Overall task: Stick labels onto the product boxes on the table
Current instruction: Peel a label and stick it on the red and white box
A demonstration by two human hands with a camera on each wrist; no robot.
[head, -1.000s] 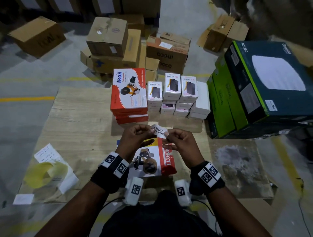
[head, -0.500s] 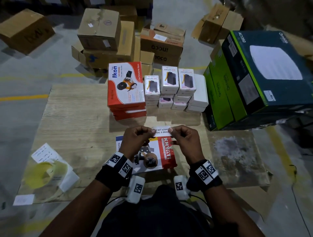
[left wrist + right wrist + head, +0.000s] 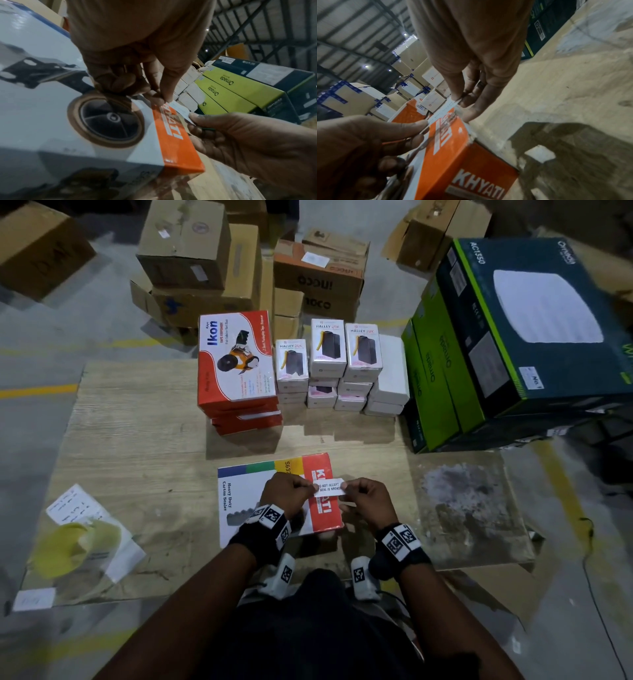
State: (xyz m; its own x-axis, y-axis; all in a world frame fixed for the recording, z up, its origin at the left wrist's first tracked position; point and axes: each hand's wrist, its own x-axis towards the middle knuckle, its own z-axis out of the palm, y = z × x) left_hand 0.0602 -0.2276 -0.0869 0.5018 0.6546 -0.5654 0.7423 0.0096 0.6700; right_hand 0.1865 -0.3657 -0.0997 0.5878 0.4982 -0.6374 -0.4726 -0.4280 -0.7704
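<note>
A white and red Khyati carton-sealer box (image 3: 239, 501) lies flat on the wooden table (image 3: 137, 440) near me. Just above its red band I stretch a small white seal label (image 3: 329, 487) between both hands. My left hand (image 3: 291, 491) pinches the label's left end and my right hand (image 3: 364, 496) pinches its right end. In the left wrist view the label (image 3: 180, 110) hangs over the orange band of the box (image 3: 173, 136). In the right wrist view the label (image 3: 444, 113) sits a little above the box (image 3: 453, 155).
A stack of red Ikon boxes (image 3: 236, 361) and several small Halley boxes (image 3: 327, 347) stand at the table's far side. Large green and dark boxes (image 3: 513, 330) fill the right. Label backing papers (image 3: 82, 539) lie at the left. Cardboard cartons (image 3: 191, 251) stand on the floor beyond.
Both hands have lowered the label towards me, from above the box's far edge to just over its red band. The label is now stretched flat between them.
</note>
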